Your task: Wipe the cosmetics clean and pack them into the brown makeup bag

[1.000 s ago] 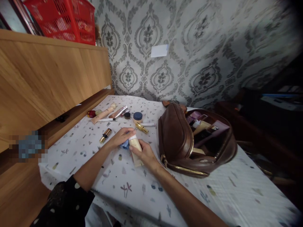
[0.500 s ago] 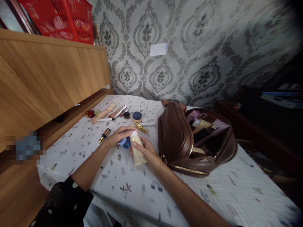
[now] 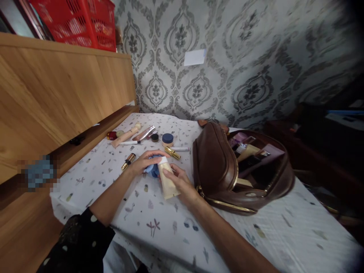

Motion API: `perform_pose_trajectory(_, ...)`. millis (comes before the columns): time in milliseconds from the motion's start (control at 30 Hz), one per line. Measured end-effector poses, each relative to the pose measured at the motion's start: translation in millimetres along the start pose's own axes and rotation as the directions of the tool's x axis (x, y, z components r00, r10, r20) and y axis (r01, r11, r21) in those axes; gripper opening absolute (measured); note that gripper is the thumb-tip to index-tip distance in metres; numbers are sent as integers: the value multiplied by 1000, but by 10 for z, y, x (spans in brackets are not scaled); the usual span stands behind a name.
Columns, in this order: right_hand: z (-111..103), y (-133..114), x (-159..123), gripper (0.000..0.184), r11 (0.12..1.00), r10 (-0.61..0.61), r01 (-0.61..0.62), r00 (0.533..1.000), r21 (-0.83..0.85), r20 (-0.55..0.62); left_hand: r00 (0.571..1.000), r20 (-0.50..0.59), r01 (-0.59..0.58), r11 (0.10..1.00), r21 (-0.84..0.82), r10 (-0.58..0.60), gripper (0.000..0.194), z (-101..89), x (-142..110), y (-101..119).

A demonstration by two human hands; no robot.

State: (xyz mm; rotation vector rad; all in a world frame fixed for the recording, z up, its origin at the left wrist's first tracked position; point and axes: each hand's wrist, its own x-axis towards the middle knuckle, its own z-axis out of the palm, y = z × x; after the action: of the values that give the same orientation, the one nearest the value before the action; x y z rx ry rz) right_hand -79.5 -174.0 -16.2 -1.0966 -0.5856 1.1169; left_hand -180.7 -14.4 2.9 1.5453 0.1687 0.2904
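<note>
My right hand (image 3: 184, 185) is closed round a cream-coloured squeeze tube (image 3: 170, 185) with a white cap, its thumb across the front. The tube leans, cap end up and away from me. My left hand (image 3: 143, 162) holds a crumpled blue cloth (image 3: 152, 170) at the cap end, fingers reaching over the top; part of the cloth is hidden behind the tube. Just beyond my fingers lies a gold cosmetic tube (image 3: 172, 152). A black-and-gold lipstick (image 3: 128, 161) rests left of my left hand. An open brown makeup bag (image 3: 214, 163) with cosmetics inside stands right of my right hand.
Farther back are a blue-lidded jar (image 3: 167, 139), a small black pot (image 3: 154, 137), a white pen-like stick (image 3: 182, 149), a pinkish tube (image 3: 144, 133) and a peach tube (image 3: 125, 137). A wooden cabinet (image 3: 71, 87) borders the table's left side. The patterned wall stands behind.
The whole view has shifted slightly, so things appear a little farther right. Both hands keep their hold on the tube and cloth, with hardly any movement between them.
</note>
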Motion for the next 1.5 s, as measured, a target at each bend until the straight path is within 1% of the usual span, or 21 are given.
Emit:
perform_pose_trajectory(67,-2,2,11,49,997,-36,33,999,-70,-34,999,-16,-38,999,21,38,48,19,12,-14)
perform_pose_trajectory(167,1,9,22,54,989,-19,11,998,-148,-57,988,-125,-84,994,75,93,48,87,52,-33)
perform_pose_trajectory(233,5,13,24,58,983,14,-27,997,-184,-74,962,-224,-137,987,90,154,47,129,87,-48)
perform_pose_trajectory(300,2,14,32,56,966,22,-46,995,-255,-95,938,-276,-178,974,139,211,45,150,119,-71)
perform_pose_trajectory(367,-6,8,47,54,935,12,-50,994,-352,-109,948,-196,-201,950,238,249,41,156,139,-97)
perform_pose_trajectory(400,-11,4,55,54,918,1,-47,993,-395,-115,963,-139,-186,944,273,230,39,160,142,-107)
perform_pose_trajectory(467,-18,-7,66,53,876,-11,-48,993,-481,-119,968,-105,-178,921,348,227,36,174,137,-117)
perform_pose_trajectory(533,-17,-17,66,53,858,-1,-73,990,-508,-144,970,-95,-170,908,382,222,35,194,124,-109)
perform_pose_trajectory(600,-8,-24,56,53,886,64,-139,981,-443,-181,974,-89,-161,919,361,206,34,208,109,-86)
perform_pose_trajectory(667,8,-34,37,49,929,167,-220,967,-298,-192,978,-86,-155,942,297,189,34,213,95,-53)
perform_pose_trajectory(733,33,-54,10,38,950,261,-285,949,-126,-176,981,-96,-143,964,226,168,37,216,80,-17)
perform_pose_trajectory(833,83,-97,-35,21,927,373,-362,914,97,-158,985,-121,-105,981,164,125,47,230,59,33)
perform_pose_trajectory(900,117,-116,-59,18,907,411,-388,899,163,-148,984,-139,-91,983,158,113,52,243,51,52)
perform_pose_trajectory(933,130,-118,-68,19,908,408,-386,903,162,-134,981,-157,-92,983,161,118,54,249,52,54)
perform_pose_trajectory(1000,145,-104,-78,28,933,354,-345,931,101,-86,967,-208,-109,977,185,147,55,257,62,40)
perform_pose_trajectory(1100,133,-47,-75,51,981,185,-185,983,-58,-5,930,-292,-146,954,263,223,53,255,97,-19)
perform_pose_trajectory(1133,122,-25,-70,58,986,123,-123,992,-112,-10,922,-310,-144,949,280,231,52,252,111,-41)
perform_pose_trajectory(1167,110,-6,-65,60,980,89,-88,996,-179,-1,913,-331,-145,947,286,240,51,250,123,-62)
perform_pose_trajectory(1233,86,24,-56,61,966,49,-49,999,-254,-7,913,-330,-157,953,260,240,47,247,138,-89)
perform_pose_trajectory(1300,68,39,-53,56,971,46,-42,999,-234,13,917,-335,-147,965,216,215,43,247,137,-95)
perform_pose_trajectory(1500,61,40,-66,46,997,79,-78,995,-13,55,926,-354,-94,987,128,134,41,248,98,-73)
